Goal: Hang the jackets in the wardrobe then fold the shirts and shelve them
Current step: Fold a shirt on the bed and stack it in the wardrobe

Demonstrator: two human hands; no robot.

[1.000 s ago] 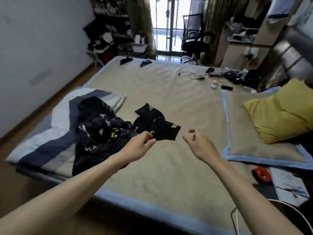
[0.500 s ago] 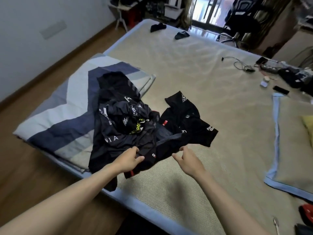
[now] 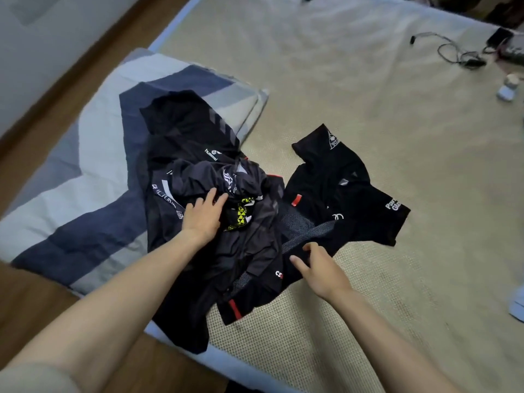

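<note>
A heap of dark garments (image 3: 198, 171) lies on the bed's left side, partly on a folded quilt. A black shirt (image 3: 340, 188) with white prints and a red tag spreads to its right. My left hand (image 3: 202, 215) rests flat on the heap, fingers straight, beside a yellow-and-black patterned patch (image 3: 239, 214). At the lower edge of the black shirt, my right hand (image 3: 317, 265) has its fingers curled onto a mesh-panelled fold of the fabric (image 3: 300, 228); whether it pinches the cloth is unclear.
The woven bed mat (image 3: 368, 95) stretches away to the right. A striped blue and white quilt (image 3: 85, 180) lies folded at the left. Cables (image 3: 453, 52) and small white items (image 3: 507, 89) sit at the far right. Wooden floor (image 3: 37, 302) runs along the bed's near-left edge.
The view has dropped and closed in on the clothes. Both hands moved forward from above the mat onto the garments: the left onto the heap, the right onto the black shirt's edge.
</note>
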